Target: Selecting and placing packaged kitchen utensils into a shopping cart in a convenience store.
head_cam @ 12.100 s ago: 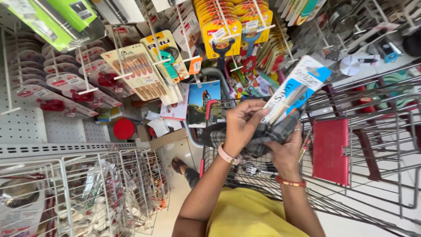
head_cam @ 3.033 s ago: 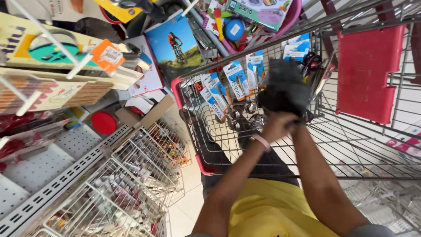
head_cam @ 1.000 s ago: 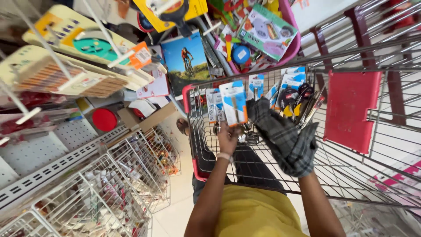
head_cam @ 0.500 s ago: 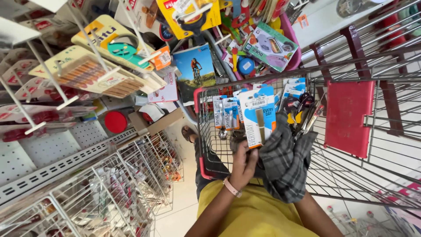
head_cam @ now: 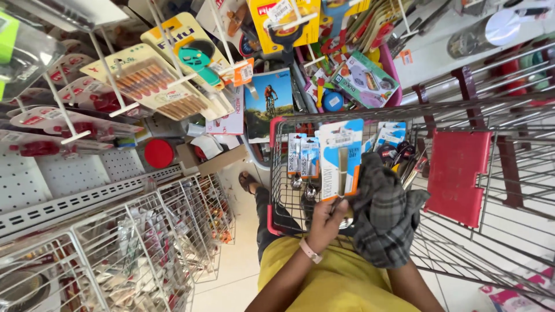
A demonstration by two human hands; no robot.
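Left hand (head_cam: 326, 222): centre of the frame, fingers pinching the lower end of a blue and orange carded package (head_cam: 341, 157) and holding it upright above the cart.
Right hand: hidden under a grey plaid cloth (head_cam: 384, 216), right of centre; I cannot tell how its fingers stand.
Shopping cart (head_cam: 462, 254): wire, with red trim, filling the right half of the frame.
In the cart: two smaller carded packs (head_cam: 304, 156) stand just left of the held package.
Red flap (head_cam: 454, 176): on the cart, right of the cloth.
Peg hooks, upper left: a card of brown sticks (head_cam: 153, 84).
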